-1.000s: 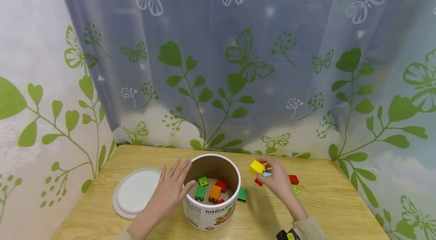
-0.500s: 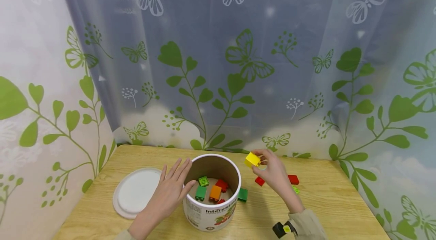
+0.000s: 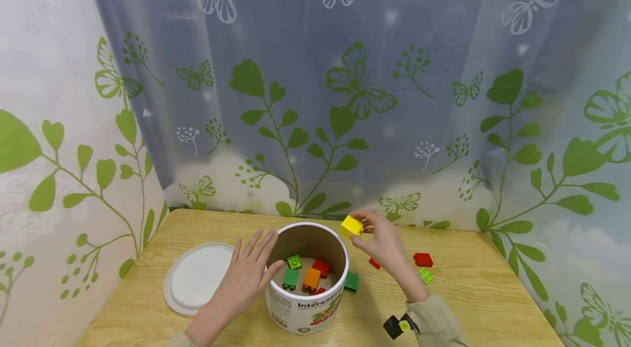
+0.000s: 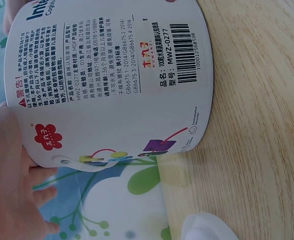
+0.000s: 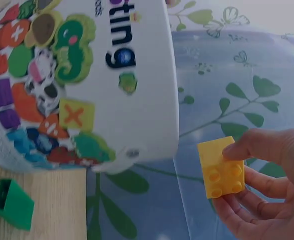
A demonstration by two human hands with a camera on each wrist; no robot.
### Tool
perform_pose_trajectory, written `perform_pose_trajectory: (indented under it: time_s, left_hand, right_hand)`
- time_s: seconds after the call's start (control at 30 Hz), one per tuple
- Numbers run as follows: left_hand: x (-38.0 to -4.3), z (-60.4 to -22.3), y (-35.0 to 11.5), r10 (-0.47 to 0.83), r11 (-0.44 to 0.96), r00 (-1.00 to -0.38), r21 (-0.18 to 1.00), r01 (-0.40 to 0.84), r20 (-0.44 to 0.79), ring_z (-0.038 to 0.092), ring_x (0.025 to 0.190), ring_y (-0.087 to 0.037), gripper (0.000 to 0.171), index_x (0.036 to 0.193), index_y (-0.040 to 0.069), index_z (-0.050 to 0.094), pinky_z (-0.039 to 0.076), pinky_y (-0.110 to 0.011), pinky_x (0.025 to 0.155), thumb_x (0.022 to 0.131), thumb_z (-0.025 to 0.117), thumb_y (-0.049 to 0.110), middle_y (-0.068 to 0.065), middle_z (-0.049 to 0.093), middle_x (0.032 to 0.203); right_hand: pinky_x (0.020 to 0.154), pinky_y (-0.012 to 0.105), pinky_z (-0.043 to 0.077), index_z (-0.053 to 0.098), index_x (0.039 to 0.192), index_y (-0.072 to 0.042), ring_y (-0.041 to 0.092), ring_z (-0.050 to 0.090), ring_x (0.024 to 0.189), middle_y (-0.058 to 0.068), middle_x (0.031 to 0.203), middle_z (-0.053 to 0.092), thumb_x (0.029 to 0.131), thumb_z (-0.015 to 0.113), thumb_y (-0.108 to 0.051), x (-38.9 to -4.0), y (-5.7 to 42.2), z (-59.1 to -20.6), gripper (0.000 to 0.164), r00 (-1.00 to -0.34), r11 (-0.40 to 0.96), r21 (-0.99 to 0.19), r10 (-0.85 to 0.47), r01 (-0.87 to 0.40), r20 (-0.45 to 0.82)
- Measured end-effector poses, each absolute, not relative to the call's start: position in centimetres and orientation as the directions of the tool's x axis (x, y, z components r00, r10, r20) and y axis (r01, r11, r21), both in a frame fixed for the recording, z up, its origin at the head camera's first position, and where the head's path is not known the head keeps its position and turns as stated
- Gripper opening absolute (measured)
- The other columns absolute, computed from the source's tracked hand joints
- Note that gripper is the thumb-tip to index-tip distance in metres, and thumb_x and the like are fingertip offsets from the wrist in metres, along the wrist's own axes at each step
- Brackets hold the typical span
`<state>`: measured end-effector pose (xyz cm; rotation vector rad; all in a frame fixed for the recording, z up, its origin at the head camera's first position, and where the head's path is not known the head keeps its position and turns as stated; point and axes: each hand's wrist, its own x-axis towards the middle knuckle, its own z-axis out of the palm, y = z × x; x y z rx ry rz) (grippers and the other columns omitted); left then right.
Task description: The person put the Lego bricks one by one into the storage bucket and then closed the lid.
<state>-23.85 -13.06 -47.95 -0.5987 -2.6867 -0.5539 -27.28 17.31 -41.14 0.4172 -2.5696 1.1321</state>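
Observation:
A round white tub (image 3: 303, 317) with printed sides stands upright on the table, several toy bricks inside it, among them an orange brick (image 3: 311, 279) and a green brick (image 3: 290, 279). My left hand (image 3: 245, 276) rests on the tub's left rim, fingers straight. Between thumb and fingers of my right hand (image 3: 382, 237) is a yellow toy brick (image 3: 351, 226), held just right of the rim and above the table. The right wrist view shows the yellow brick's (image 5: 222, 167) studs facing that camera, the hand (image 5: 267, 185) pinching it beside the tub wall (image 5: 152, 100).
A white round lid (image 3: 197, 278) lies left of the tub. Close against its right side is another green brick (image 3: 351, 282). Further right lie a red brick (image 3: 423, 259), a lime brick (image 3: 426, 275) and a red piece (image 3: 374, 263) partly behind my right hand.
My right hand has carried the yellow brick leftward and slightly up, toward the tub's rim. The left hand stays at the rim.

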Motion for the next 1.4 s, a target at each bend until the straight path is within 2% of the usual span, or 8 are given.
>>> perform_pose_trajectory:
  time_s: [0.5,0.73,1.0,1.27,1.4]
  left_hand:
    - [-24.0,-48.0,-12.9,0.332,0.837,-0.855,0.294,0.462,0.399,0.027,0.152,-0.032,0.064,0.156,0.008,0.04,0.015,-0.066,0.12,0.104,0.055,0.041,-0.007,0.037,0.162]
    - [-24.0,-48.0,-12.9,0.329,0.837,-0.856,0.297,0.46,0.399,0.027,0.152,-0.032,0.065,0.156,0.007,0.04,0.015,-0.066,0.12,0.105,0.05,0.046,-0.008,0.038,0.161]
    - [-23.8,-48.0,-12.9,0.324,0.837,-0.861,0.307,0.454,0.391,0.028,0.152,-0.032,0.063,0.156,0.008,0.04,0.015,-0.066,0.12,0.104,0.055,0.04,-0.008,0.038,0.161]
    - [-23.9,-48.0,-13.0,0.328,0.842,-0.858,0.289,0.456,0.396,0.029,0.151,-0.032,0.063,0.156,0.007,0.04,0.018,-0.067,0.119,0.104,0.055,0.041,-0.008,0.038,0.161]
    - [-23.9,-48.0,-13.0,0.328,0.84,-0.857,0.292,0.457,0.399,0.029,0.151,-0.033,0.063,0.156,0.007,0.04,0.017,-0.067,0.119,0.104,0.055,0.04,-0.008,0.038,0.161]
  right_hand:
    - [0.081,0.042,0.06,0.069,0.119,-0.005,0.022,0.063,0.091,0.009,0.111,0.063,0.08,0.081,0.0,-27.0,12.8,-42.0,0.041,-0.881,0.639,-0.612,-0.273,-0.466,0.386]
    - [0.076,0.035,0.06,0.069,0.118,-0.004,0.022,0.064,0.086,0.009,0.108,0.063,0.081,0.082,-0.003,-27.0,11.5,-43.1,0.04,-0.858,0.66,-0.551,-0.349,-0.511,0.377]
    - [0.08,0.043,0.06,0.068,0.119,-0.002,0.028,0.068,0.09,0.014,0.113,0.062,0.084,0.079,-0.001,-27.1,10.7,-43.8,0.036,-0.848,0.634,-0.568,-0.441,-0.525,0.293]
    - [0.075,0.028,0.057,0.07,0.117,-0.004,0.018,0.064,0.085,0.008,0.108,0.064,0.085,0.08,-0.003,-27.0,10.1,-44.2,0.034,-0.809,0.658,-0.473,-0.514,-0.586,0.286]
    - [0.074,0.026,0.056,0.071,0.115,-0.005,0.017,0.064,0.084,0.006,0.106,0.064,0.085,0.081,-0.006,-26.9,9.9,-44.4,0.032,-0.797,0.669,-0.436,-0.537,-0.603,0.278]
